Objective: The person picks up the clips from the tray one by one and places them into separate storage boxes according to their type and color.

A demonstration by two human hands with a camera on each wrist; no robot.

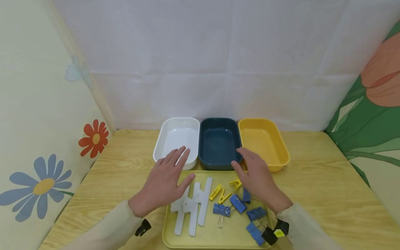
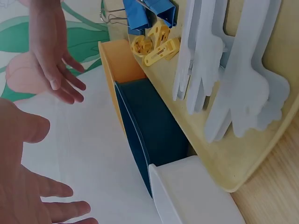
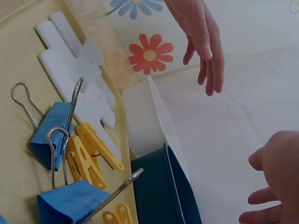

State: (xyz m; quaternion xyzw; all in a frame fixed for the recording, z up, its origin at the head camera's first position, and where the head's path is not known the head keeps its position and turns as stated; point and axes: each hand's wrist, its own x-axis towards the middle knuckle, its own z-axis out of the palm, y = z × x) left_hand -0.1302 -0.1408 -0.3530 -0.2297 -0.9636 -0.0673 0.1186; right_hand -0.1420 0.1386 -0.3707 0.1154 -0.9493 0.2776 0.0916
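Both hands hover palm down over the far part of a yellow tray (image 1: 215, 240), their fingers extended and holding nothing. My left hand (image 1: 165, 182) is above several long white plastic clips (image 1: 204, 205), partly covering them, with its fingertips over the near end of the white bin. My right hand (image 1: 257, 175) is above the tray's far right corner, near yellow clothespins (image 1: 215, 192) and several blue binder clips (image 1: 238, 203). It hides part of the tray edge. In the left wrist view, the white clips (image 2: 247, 79) lie side by side.
Beyond the tray stand three bins side by side: white (image 1: 178, 137), dark blue (image 1: 220, 142) and yellow (image 1: 265, 146). They sit on a wooden table (image 1: 325, 180) against a white cloth backdrop (image 1: 200, 69). Flower-patterned panels (image 1: 37, 121) flank both sides.
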